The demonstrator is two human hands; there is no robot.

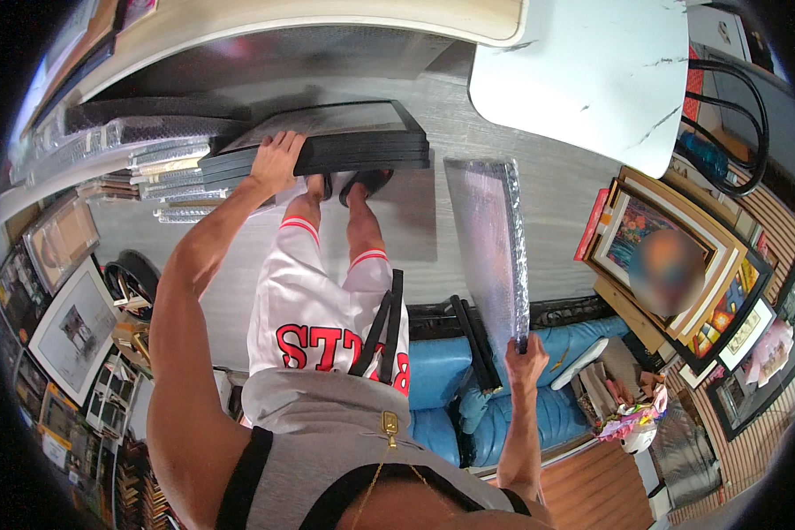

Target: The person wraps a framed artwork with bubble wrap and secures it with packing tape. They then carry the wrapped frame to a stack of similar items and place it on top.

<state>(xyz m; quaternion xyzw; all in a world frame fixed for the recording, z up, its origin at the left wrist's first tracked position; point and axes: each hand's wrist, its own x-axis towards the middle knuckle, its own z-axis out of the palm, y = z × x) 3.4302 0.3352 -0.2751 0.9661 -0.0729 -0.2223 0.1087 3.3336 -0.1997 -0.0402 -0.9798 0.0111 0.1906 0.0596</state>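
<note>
My left hand (278, 161) reaches forward and grips the near edge of a stack of black picture frames (367, 146), its fingers curled over the rim. The stack stands just beyond my feet, its top frame showing a dark grey face. On the right, my right hand (526, 360) is closed around the near corner of a flat panel wrapped in bubble wrap (490, 243). This panel stands tilted on its edge and reaches away from me; the wrap hides what is inside.
More bubble-wrapped flat pieces (163, 146) are stacked at the left. A white marbled tabletop (592, 79) juts in at the far right. Behind the panel is a blue sofa (433, 362) with black strips on it. Framed pictures (632, 225) lean at the right; others (75, 327) stand left.
</note>
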